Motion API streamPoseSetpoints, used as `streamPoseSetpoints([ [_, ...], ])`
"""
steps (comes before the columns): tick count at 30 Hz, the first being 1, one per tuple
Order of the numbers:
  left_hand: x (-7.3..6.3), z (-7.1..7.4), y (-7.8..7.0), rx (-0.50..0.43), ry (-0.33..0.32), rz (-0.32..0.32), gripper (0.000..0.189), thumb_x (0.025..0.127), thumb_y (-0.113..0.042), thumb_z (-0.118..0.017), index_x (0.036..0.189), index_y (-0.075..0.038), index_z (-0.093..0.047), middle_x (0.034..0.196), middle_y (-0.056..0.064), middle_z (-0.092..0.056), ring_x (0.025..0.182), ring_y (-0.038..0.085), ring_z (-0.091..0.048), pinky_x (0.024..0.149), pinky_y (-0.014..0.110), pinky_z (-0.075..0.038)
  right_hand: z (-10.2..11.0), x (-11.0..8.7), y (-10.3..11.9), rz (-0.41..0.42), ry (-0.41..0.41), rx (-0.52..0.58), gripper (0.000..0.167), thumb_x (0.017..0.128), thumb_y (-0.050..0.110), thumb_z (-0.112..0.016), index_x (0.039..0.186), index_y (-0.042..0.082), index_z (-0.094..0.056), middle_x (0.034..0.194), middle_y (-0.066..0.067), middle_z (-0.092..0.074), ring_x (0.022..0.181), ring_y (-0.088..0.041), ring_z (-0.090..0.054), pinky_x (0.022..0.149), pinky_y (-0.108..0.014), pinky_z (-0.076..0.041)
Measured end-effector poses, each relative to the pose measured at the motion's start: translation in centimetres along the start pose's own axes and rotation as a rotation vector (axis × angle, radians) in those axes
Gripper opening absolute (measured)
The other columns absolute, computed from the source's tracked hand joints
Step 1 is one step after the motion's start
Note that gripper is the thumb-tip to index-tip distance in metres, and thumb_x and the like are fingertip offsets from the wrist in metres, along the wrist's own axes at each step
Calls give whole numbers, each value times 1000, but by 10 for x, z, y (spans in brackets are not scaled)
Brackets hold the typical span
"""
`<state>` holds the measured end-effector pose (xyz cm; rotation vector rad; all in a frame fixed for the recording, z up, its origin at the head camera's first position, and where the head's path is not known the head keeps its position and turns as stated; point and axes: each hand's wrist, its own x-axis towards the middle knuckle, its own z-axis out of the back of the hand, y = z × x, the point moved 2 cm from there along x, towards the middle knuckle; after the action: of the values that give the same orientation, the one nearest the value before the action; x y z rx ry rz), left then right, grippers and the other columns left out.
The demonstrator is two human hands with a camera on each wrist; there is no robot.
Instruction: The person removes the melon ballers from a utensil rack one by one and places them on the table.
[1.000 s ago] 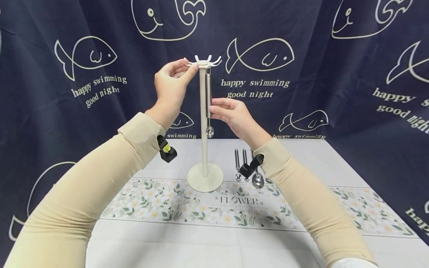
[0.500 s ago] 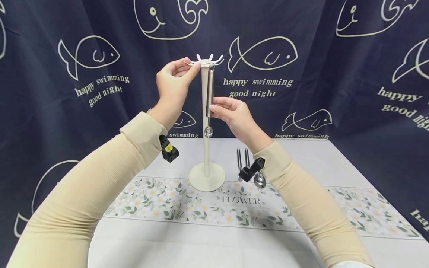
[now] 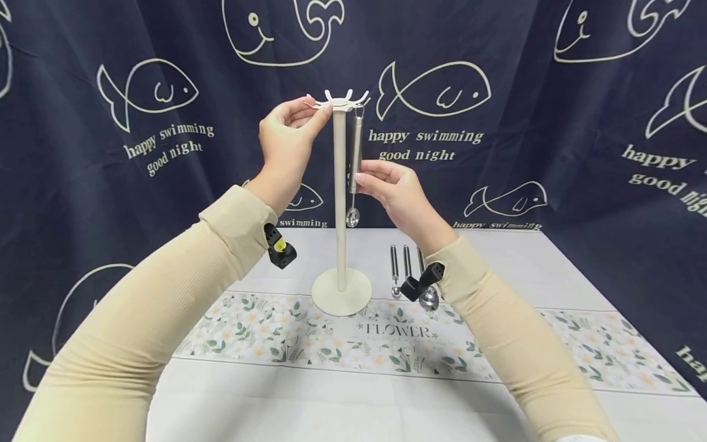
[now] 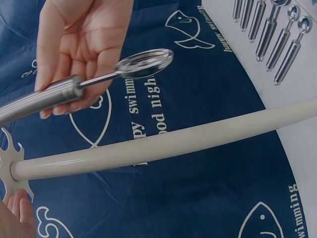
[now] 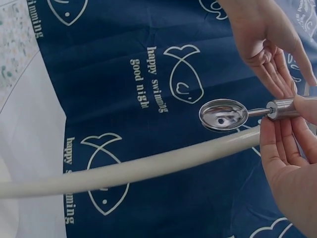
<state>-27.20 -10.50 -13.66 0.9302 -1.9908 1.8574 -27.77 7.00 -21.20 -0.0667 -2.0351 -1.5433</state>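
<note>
A cream utensil stand rises from a round base, with several upturned hooks at its top. My left hand pinches a left-hand hook between thumb and fingers. Beside the pole, my right hand holds a steel melon baller by the lower handle, thumb against fingers. It hangs nearly upright, its small oval bowl downward. The wire loop at its top overlaps a right-hand hook in the head view. In the left wrist view, the handle's upper end runs out of frame.
Several more steel scoops lie in a row on the white table, partly hidden behind my right wrist camera in the head view. A floral runner crosses the table. A dark blue fish-print curtain stands behind.
The melon baller has shifted right, away from the pole, and its loop now shows by the right-hand hook. My right hand has moved right with it; the left keeps its pinch on the stand.
</note>
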Motion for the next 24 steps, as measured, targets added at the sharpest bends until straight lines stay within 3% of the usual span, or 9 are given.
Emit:
streamPoseSetpoints([
  [16,2,-1,3,-28,-23,-8,35,79,-14,-80,109,-1,-67,92,2,-68,84,10,-67,84,18,-55,40,-17,-8,-49,-91,-67,20,91,-8,-58,97,9,-66,85,2,-71,78,-11,-69,84,-22,-57],
  [24,2,-2,6,-24,-16,-28,34,80,-15,-80,108,-1,-67,91,1,-69,83,8,-68,83,17,-55,71,-31,-16,-111,-136,-116,15,92,-6,-58,100,6,-62,86,3,-69,79,-11,-70,84,-22,-58],
])
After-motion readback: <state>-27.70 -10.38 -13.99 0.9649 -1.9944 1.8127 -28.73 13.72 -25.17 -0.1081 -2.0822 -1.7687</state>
